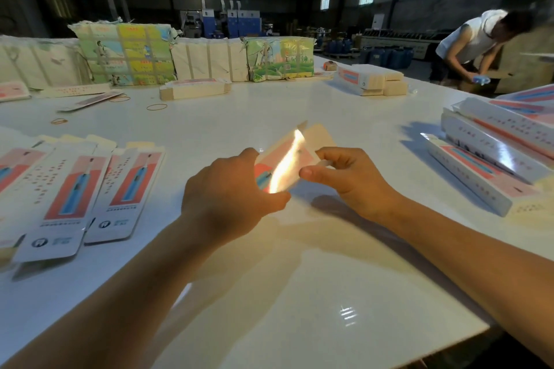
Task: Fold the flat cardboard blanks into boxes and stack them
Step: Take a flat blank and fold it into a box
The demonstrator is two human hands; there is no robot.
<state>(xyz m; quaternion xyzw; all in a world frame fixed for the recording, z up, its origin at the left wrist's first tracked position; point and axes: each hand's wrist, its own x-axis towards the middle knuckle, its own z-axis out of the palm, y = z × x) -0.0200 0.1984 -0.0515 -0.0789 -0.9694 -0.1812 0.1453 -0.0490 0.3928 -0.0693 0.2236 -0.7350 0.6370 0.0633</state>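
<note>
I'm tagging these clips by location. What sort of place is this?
Probably a packaging workshop in a warehouse: bundled stacks of printed card on a big white table, flat blanks, and machinery behind.

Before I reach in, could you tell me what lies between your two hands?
In the head view, only the half-folded box lies between the left hand and right hand; both grip it.

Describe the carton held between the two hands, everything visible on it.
The carton is a long, glossy white cardboard blank printed with a pink and red panel and a blue item. It is held above the white table, pointing away, with plain flaps open at its far end. The left hand grips its left edge; the right hand pinches its right side. Glare hides its middle.
</note>
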